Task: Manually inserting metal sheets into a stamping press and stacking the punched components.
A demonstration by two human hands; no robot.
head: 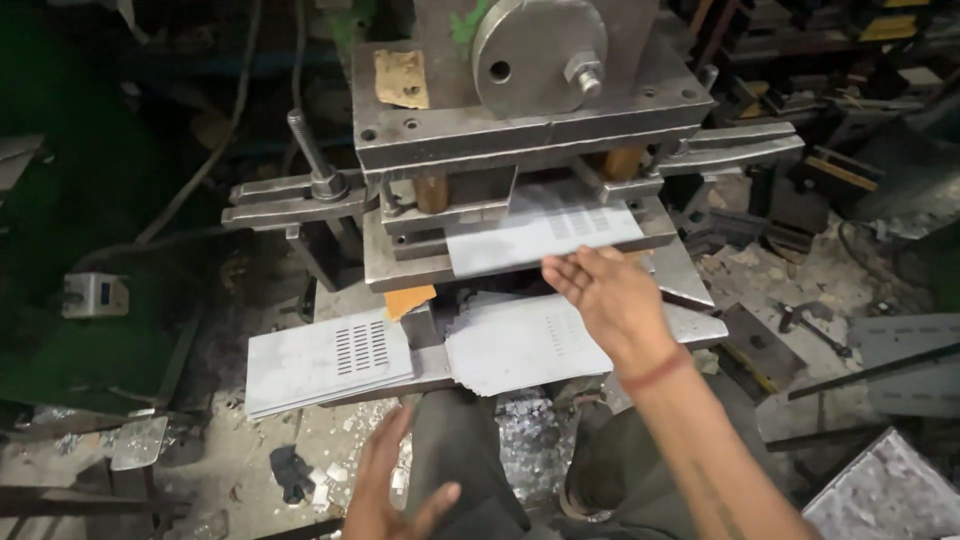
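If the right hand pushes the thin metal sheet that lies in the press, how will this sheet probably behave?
The metal sheet looks thin and flat, so it probably flexes a little yet holds its shape. It rests on the smooth steel bed of the press, so a push from the right hand likely makes it slide easily. Its thin edges may be sharp.
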